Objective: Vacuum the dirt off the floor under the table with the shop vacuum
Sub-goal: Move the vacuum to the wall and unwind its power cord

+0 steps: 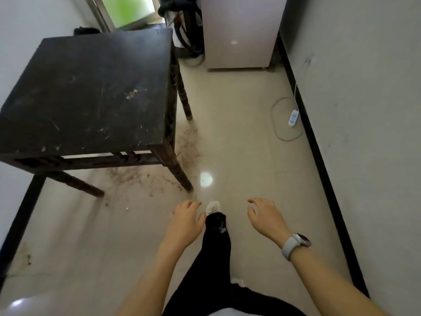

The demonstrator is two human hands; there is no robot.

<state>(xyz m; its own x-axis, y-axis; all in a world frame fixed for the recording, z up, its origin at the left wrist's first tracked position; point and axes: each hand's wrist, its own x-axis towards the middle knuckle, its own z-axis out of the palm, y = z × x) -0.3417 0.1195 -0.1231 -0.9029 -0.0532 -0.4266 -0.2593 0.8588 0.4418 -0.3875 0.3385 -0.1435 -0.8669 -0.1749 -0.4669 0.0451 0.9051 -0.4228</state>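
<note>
A dark wooden table (91,92) stands at the left. Brown dirt (145,176) lies scattered on the pale tiled floor under its near right corner and beside its legs. The shop vacuum (182,26), a pale canister with black hoses, stands in the far corner behind the table, partly hidden by the table and a cabinet. My left hand (185,221) and my right hand (265,216) hang in front of me with fingers apart, holding nothing, far from the vacuum. A pale watch is on my right wrist.
A pale cabinet (239,33) stands at the back against the right wall. A white power strip (293,117) with a looped cord lies by the black baseboard. My leg in black trousers and a white shoe (213,206) steps forward between my hands.
</note>
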